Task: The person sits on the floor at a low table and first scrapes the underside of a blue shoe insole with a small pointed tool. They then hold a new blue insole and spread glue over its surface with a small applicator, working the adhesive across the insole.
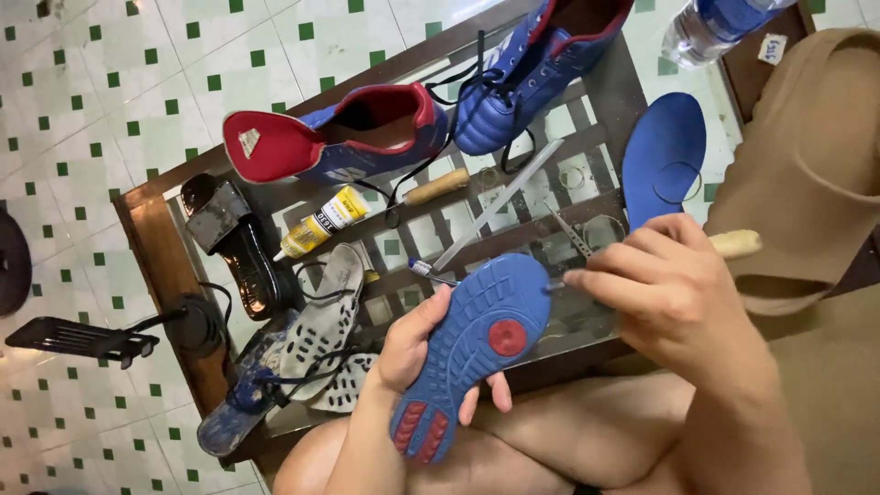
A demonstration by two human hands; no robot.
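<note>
My left hand (417,353) grips a blue shoe sole (472,344) with red patches, tread side up, above my lap. My right hand (674,293) holds a tool with a pale wooden handle (736,243); its thin metal tip touches the sole's front edge. A blue insole (662,156) lies on the glass table just beyond my right hand. Two blue and red sports shoes (353,137) (532,64) lie on the table farther back.
The low glass table (160,247) also bears a yellow glue tube (321,223), a toothbrush (423,269), a long metal file (504,202), a wooden-handled awl (438,186), a black sandal (234,243) and worn soles (312,339). A water bottle (710,27) stands far right. Tiled floor lies left.
</note>
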